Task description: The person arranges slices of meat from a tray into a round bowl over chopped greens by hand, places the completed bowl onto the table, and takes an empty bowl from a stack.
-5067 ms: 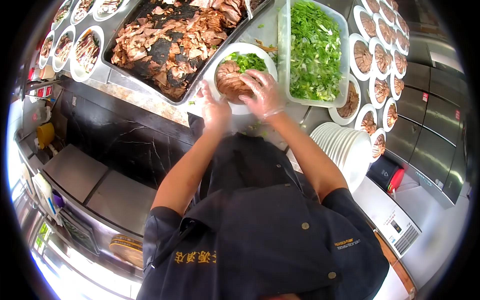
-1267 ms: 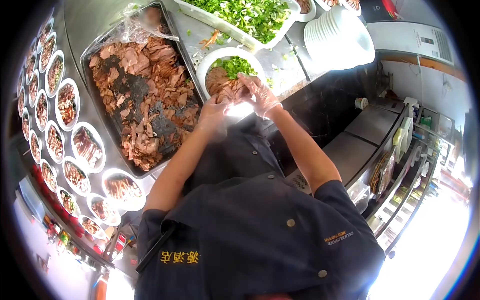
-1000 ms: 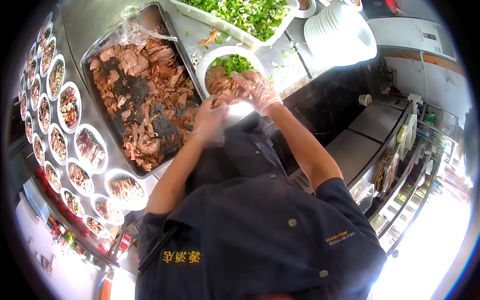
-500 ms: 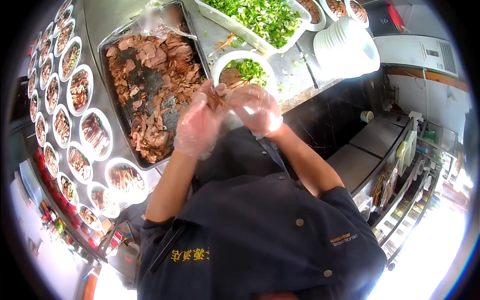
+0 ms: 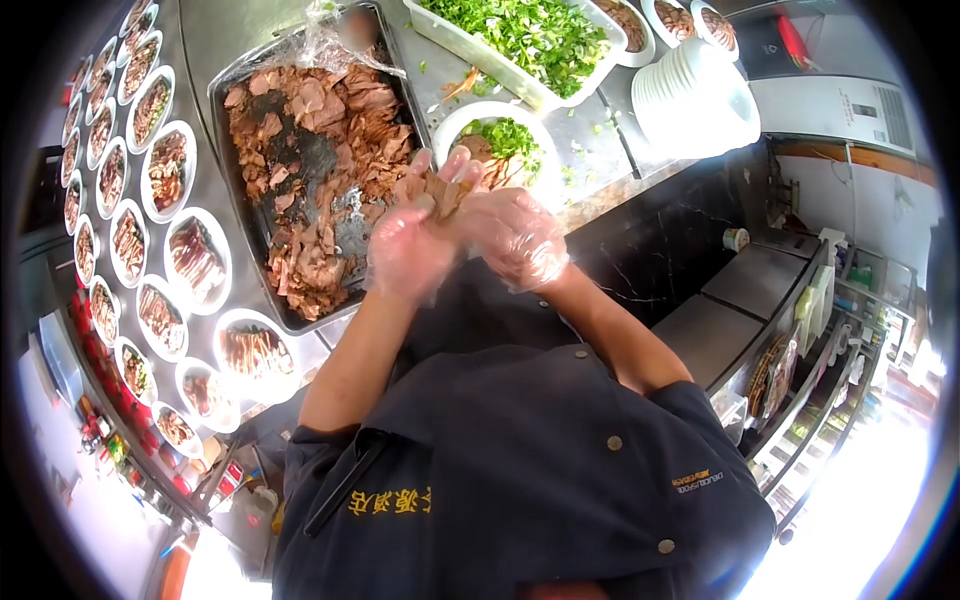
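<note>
My left hand, in a clear plastic glove, is turned palm up with brown meat slices held in its fingers. My right hand, also gloved, is closed against the right side of the same slices. Just beyond the hands stands a white bowl with chopped greens and sliced meat, its near side partly hidden by my hands. To the left lies a black tray of cut meat, with crumpled plastic film at its far end.
Several filled white bowls stand in rows on the left. A clear tub of chopped greens is at the back. Stacked white bowls stand to its right, near more bowls of meat. Dark marble and metal surfaces lie on the right.
The hands have lifted meat slices out of the bowl and toward me. My left hand has turned palm up. The view has shifted, so tray and bowls appear further right.
</note>
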Motion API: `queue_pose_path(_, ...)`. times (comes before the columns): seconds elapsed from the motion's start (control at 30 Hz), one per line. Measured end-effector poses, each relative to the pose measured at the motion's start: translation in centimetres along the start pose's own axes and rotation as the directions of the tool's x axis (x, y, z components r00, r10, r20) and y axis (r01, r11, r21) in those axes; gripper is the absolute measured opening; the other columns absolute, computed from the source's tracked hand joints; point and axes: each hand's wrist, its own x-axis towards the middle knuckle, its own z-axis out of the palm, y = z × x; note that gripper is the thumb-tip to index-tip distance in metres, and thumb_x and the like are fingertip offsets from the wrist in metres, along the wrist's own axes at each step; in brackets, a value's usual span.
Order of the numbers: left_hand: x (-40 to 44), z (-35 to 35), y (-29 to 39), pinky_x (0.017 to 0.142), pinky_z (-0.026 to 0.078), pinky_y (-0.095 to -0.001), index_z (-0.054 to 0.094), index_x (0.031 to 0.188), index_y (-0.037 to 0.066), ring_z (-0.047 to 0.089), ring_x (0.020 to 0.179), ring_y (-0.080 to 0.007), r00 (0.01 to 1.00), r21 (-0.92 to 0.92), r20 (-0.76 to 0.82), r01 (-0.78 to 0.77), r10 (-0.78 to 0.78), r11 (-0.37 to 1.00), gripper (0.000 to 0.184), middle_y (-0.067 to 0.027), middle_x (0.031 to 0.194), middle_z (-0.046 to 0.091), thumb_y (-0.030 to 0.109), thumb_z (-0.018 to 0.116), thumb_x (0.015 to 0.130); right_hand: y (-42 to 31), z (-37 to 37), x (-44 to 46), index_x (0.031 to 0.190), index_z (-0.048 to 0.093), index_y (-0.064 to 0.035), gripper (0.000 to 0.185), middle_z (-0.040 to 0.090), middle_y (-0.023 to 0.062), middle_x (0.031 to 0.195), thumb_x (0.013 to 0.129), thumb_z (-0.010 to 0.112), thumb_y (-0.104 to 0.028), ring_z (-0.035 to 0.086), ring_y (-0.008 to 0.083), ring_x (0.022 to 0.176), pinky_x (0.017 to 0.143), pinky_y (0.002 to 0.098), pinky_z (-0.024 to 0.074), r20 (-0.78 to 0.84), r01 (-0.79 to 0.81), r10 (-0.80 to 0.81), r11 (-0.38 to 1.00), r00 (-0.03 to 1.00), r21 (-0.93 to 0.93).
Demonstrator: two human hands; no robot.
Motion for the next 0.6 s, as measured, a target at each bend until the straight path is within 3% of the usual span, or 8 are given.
queue_pose_path(0.07, -0.1, -0.2, -0.4, 0.128, 0.042, -0.0531, 0.031, 0.171, 0.008, 0.040, 0.160, -0.0460, 1.000, 0.244, 0.016, -0.013, 0.009, 0.970, 0.085, -0.0278, 0.176, 0.034, -0.006, 0.058, 0.092, -0.2, -0.4, 0.5, 0.117, 0.075, -0.0097, 0.038, 0.069, 0.0084, 0.128, 0.079, 0.076, -0.006, 0.069, 0.0304, 0.109, 0.092, 0.0439, 0.0582, -0.029, -0.026, 0.025, 1.000, 0.999, -0.017)
queue_pose_path(0.17, -0.3, -0.9, -0.3, 0.124, 0.047, -0.0517, 0.030, 0.171, 0.007, 0.042, 0.159, -0.0444, 0.999, 0.346, 0.033, -0.011, 0.000, 0.938, 0.090, -0.0289, 0.175, 0.033, -0.009, 0.059, 0.088, -0.5, -0.8, 0.9, 0.117, 0.075, -0.0097, 0.039, 0.069, 0.0081, 0.131, 0.078, 0.079, -0.007, 0.069, 0.0335, 0.109, 0.092, 0.0461, 0.0579, 0.034, -0.060, 0.061, 0.997, 0.998, -0.045)
queue_pose_path(0.3, -1.0, 0.9, 0.0, 0.121, 0.050, -0.0499, 0.032, 0.171, 0.006, 0.049, 0.154, -0.0407, 0.990, 0.296, -0.137, 0.076, -0.037, 0.952, 0.090, -0.0263, 0.171, 0.041, -0.003, 0.064, 0.087, -0.5, -1.6, 1.6, 0.123, 0.076, -0.0101, 0.050, 0.067, 0.0086, 0.138, 0.074, 0.071, -0.001, 0.065, 0.0366, 0.125, 0.105, 0.0507, 0.0535, 0.087, -0.071, 0.066, 0.996, 0.994, 0.053)
queue_pose_path(0.4, -1.5, -0.9, 0.8, 0.122, 0.048, -0.0486, 0.041, 0.167, 0.016, 0.056, 0.149, -0.0279, 0.997, 0.696, -0.034, 0.076, -0.073, 0.714, 0.073, -0.0181, 0.168, 0.049, 0.005, 0.065, 0.100, -0.4, -2.3, 1.8, 0.129, 0.076, -0.0083, 0.060, 0.065, 0.0119, 0.145, 0.071, 0.064, 0.003, 0.060, 0.0386, 0.134, 0.115, 0.0536, 0.0469, 0.191, -0.061, 0.039, 0.992, 0.981, 0.110)
queue_pose_path(0.47, -1.5, -1.3, 0.7, 0.122, 0.049, -0.0428, 0.041, 0.167, 0.012, 0.061, 0.144, -0.0225, 0.982, 0.416, 0.054, 0.144, -0.182, 0.898, 0.071, -0.0093, 0.162, 0.058, 0.022, 0.070, 0.102, -0.1, -2.3, 1.7, 0.133, 0.075, -0.0069, 0.064, 0.064, 0.0140, 0.149, 0.070, 0.062, 0.004, 0.058, 0.0396, 0.138, 0.119, 0.0551, 0.0430, 0.242, -0.078, 0.050, 0.991, 0.969, 0.108)
queue_pose_path(0.5, -1.3, -0.7, 0.8, 0.122, 0.049, -0.0428, 0.041, 0.167, 0.012, 0.061, 0.144, -0.0225, 0.982, 0.415, 0.054, 0.143, -0.181, 0.898, 0.071, -0.0093, 0.162, 0.058, 0.022, 0.070, 0.102, 0.2, -2.1, 1.8, 0.135, 0.073, -0.0055, 0.062, 0.063, 0.0155, 0.151, 0.075, 0.062, 0.004, 0.058, 0.0411, 0.137, 0.120, 0.0551, 0.0415, 0.201, -0.137, 0.101, 0.975, 0.975, 0.176)
queue_pose_path(0.53, -1.1, 0.4, 0.9, 0.123, 0.048, -0.0415, 0.041, 0.166, 0.010, 0.062, 0.143, -0.0210, 0.986, 0.835, -0.035, 0.117, -0.161, 0.537, 0.068, -0.0059, 0.159, 0.059, 0.022, 0.069, 0.104, 0.4, -1.9, 1.8, 0.138, 0.072, -0.0041, 0.060, 0.063, 0.0170, 0.152, 0.079, 0.062, 0.004, 0.058, 0.0426, 0.137, 0.121, 0.0551, 0.0401, 0.162, -0.191, 0.154, 0.950, 0.975, 0.246)
queue_pose_path(0.6, -0.9, 0.8, 1.0, 0.125, 0.047, -0.0402, 0.041, 0.165, 0.009, 0.062, 0.142, -0.0194, 0.990, 0.995, -0.100, 0.101, -0.096, 0.007, 0.066, -0.0025, 0.156, 0.061, 0.023, 0.067, 0.106, 0.1, -1.7, 1.5, 0.139, 0.071, -0.0036, 0.055, 0.064, 0.0176, 0.150, 0.085, 0.062, 0.002, 0.058, 0.0427, 0.136, 0.121, 0.0540, 0.0406, 0.140, -0.279, 0.248, 0.919, 0.959, 0.279)
